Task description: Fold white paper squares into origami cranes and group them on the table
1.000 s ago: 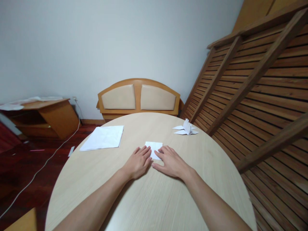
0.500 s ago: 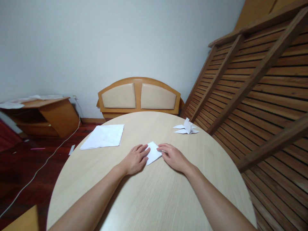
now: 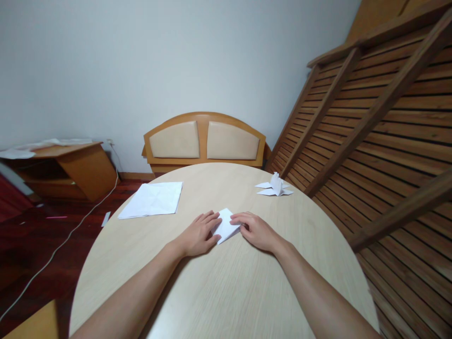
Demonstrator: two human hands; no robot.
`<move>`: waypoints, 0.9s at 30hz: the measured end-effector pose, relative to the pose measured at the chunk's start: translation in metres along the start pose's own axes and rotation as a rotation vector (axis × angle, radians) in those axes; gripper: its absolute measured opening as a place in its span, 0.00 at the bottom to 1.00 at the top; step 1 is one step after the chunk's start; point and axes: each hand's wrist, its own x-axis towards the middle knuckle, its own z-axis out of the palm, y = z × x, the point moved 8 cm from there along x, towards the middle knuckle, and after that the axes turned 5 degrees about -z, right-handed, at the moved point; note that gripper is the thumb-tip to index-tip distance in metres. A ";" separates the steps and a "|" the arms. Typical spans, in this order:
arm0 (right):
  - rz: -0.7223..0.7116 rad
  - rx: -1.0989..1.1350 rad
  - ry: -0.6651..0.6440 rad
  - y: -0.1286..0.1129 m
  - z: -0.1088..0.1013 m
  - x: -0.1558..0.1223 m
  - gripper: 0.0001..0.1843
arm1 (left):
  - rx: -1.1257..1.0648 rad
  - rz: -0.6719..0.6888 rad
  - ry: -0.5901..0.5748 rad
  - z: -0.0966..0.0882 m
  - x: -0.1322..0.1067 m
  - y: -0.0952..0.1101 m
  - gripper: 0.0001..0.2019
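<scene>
A small white folded paper [image 3: 223,227] lies on the table between my two hands, its top corner pointing away from me. My left hand [image 3: 200,234] rests on its left edge with the fingers stretched out and the thumb apart, pressing it to the tabletop. From the other side, my right hand [image 3: 257,230] pinches a flap at the right edge, and its fingertips partly cover that side. Folds under the fingers are hidden.
The round wooden table [image 3: 226,292] carries a stack of white paper sheets [image 3: 151,200] at left and folded paper cranes [image 3: 275,186] at far right. A headboard [image 3: 203,139] stands behind it. A slatted wooden frame [image 3: 381,127] leans along the right.
The right flap of the folded paper has shifted and a crease line now shows across it. My right fingers have closed in a little on it; my left hand stays nearly in place.
</scene>
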 end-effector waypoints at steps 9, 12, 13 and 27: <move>-0.002 -0.018 -0.037 -0.003 0.002 -0.001 0.13 | 0.029 0.071 -0.026 0.001 -0.001 0.011 0.29; 0.021 -0.016 -0.044 -0.005 0.000 0.000 0.07 | 0.035 0.094 -0.065 0.003 -0.002 0.013 0.31; 0.026 -0.017 -0.045 -0.006 -0.001 0.000 0.05 | 0.034 0.104 -0.075 0.003 -0.002 0.014 0.32; 0.114 -0.095 0.038 0.009 0.007 0.005 0.08 | 0.002 0.157 -0.129 0.003 -0.004 0.026 0.36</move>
